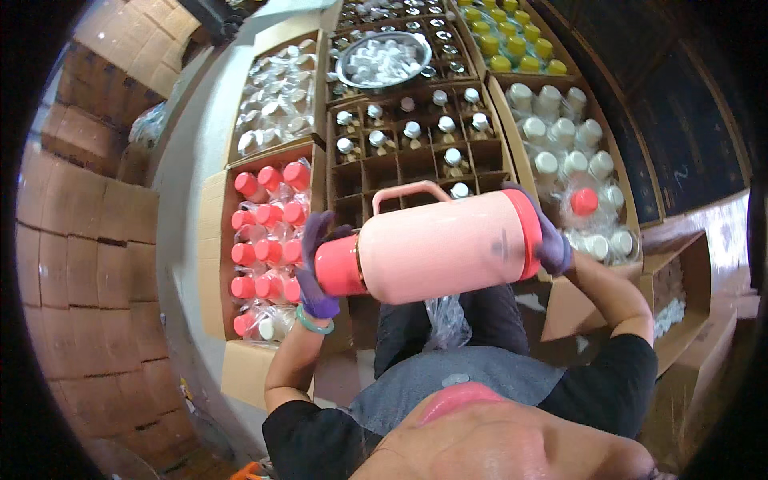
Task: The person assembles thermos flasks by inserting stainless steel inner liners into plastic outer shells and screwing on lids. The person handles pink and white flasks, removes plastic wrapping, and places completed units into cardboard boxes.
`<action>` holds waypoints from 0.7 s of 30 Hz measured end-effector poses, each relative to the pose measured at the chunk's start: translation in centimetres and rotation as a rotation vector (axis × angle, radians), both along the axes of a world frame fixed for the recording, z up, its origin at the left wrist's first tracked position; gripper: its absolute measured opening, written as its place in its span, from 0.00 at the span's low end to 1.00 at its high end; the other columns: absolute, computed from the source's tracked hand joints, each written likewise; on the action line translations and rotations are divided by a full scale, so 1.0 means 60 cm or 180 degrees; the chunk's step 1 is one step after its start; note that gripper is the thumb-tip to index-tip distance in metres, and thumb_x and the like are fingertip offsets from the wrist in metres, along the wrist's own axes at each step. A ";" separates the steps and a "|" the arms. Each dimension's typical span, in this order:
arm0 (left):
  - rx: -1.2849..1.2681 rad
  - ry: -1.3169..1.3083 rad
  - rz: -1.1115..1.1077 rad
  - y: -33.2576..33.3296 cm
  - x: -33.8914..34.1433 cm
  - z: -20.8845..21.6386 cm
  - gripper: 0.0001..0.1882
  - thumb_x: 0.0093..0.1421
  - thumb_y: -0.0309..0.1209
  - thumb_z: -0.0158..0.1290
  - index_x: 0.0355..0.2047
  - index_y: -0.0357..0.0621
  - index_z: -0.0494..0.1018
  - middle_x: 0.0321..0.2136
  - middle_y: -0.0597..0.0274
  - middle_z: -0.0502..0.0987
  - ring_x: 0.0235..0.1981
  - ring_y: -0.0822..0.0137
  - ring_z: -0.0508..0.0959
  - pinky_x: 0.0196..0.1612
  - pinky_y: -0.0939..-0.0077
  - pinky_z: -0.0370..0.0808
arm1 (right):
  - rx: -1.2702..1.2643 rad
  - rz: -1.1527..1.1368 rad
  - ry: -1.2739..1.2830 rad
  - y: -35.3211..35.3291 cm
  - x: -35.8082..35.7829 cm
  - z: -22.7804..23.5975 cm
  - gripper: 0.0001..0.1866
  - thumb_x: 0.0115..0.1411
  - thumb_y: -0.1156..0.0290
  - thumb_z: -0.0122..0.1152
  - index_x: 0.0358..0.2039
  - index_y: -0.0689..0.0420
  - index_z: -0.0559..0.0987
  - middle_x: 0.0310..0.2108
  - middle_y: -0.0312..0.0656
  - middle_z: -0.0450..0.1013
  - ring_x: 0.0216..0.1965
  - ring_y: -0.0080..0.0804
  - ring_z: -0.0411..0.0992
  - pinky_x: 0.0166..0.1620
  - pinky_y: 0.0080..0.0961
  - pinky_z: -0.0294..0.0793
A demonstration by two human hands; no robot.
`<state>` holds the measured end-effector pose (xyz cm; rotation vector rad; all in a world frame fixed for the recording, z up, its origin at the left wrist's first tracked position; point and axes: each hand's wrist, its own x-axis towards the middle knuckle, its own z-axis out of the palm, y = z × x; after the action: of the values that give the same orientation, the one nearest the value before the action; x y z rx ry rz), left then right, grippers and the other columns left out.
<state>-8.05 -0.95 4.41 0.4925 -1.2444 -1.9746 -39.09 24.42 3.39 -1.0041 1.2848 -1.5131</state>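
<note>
Left hand and right hand, both gloved in purple, hold between them a pink handled bottle, sideways in front of the lap. Just beyond it stands a divided carton; at its left is a box with red-capped bottles.

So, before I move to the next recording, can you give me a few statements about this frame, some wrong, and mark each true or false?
1. The left hand is at the narrow coral end of the pink tumbler. True.
2. The tumbler stands upright. False: it lies roughly sideways, between the left hand and the right hand.
3. The handle is on the tumbler's near side. False: it is on the far side.
4. The metal bowl holds many small pale pieces. True.
5. The green bracelet is on the right wrist. False: it is on the left.
</note>
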 end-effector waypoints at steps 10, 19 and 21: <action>-0.2485 0.0044 -0.0153 0.010 -0.009 0.024 0.41 0.60 0.59 0.44 0.60 0.35 0.59 0.57 0.46 0.65 0.59 0.57 0.65 0.61 0.62 0.62 | 0.0513 0.0204 -0.2270 0.028 0.018 -0.019 0.48 0.54 0.45 0.62 0.66 0.60 0.55 0.66 0.49 0.55 0.65 0.41 0.57 0.65 0.41 0.56; -0.1663 -0.0564 -0.0205 0.012 -0.024 0.026 0.40 0.55 0.55 0.53 0.56 0.33 0.64 0.51 0.45 0.72 0.53 0.54 0.73 0.57 0.59 0.69 | -0.0682 -0.0726 0.1406 0.031 0.045 -0.007 0.64 0.37 0.40 0.73 0.66 0.59 0.51 0.65 0.52 0.53 0.63 0.48 0.57 0.64 0.40 0.55; -0.2012 -0.0096 -0.0389 0.013 -0.026 0.023 0.46 0.54 0.64 0.50 0.58 0.34 0.62 0.52 0.46 0.70 0.53 0.53 0.72 0.58 0.56 0.68 | -0.0476 -0.0621 0.0564 0.041 0.036 -0.021 0.63 0.40 0.40 0.72 0.67 0.58 0.49 0.66 0.50 0.52 0.64 0.46 0.56 0.65 0.39 0.54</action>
<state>-9.62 -0.18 5.81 0.1282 -1.8486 -1.5456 -36.93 26.86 2.13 -1.1577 1.4447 -1.7201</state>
